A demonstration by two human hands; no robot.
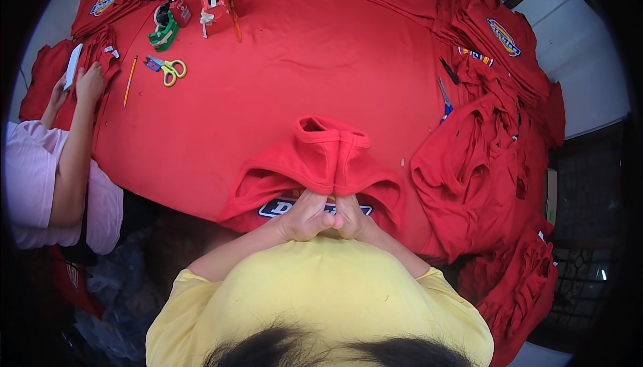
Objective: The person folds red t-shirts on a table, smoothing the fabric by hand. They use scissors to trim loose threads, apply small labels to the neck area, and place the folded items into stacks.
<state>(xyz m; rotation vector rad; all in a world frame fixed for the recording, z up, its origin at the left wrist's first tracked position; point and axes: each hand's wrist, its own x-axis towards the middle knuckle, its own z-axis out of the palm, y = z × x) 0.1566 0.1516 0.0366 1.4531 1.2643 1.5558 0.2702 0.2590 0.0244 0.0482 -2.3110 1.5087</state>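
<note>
Both hands meet at the near edge of the bench (pixel 281 79), which is wholly draped in red fabric. The left hand (pixel 305 218) and the right hand (pixel 351 216) sit side by side, knuckles touching, and their fingers are curled closed, gripping the bunched lower part of a red cotton T-shirt (pixel 321 159). The shirt lies just in front of the person's yellow-shirted chest, folded in on itself, with its ribbed neck opening (pixel 315 126) standing up on the far side and a blue-and-white printed patch (pixel 274 207) peeking out beside the left hand.

To the right, a loose heap of red shirts (pixel 469 179) slumps over the bench's edge, and further folded red shirts with oval badges (pixel 502 35) are stacked beyond it. A pair of blue-handled scissors (pixel 445 99) lies between that heap and the open middle of the bench.

At the far left lie scissors with yellow and green handles (pixel 171 69), a yellow pencil (pixel 130 80) just beside them, a roll of green tape (pixel 164 32) and a red tape dispenser (pixel 216 2).

Another person in a pale pink top (pixel 40 186) sits at the left side, one hand (pixel 89 82) resting on red fabric and the other holding a white flat object (pixel 72 65).
</note>
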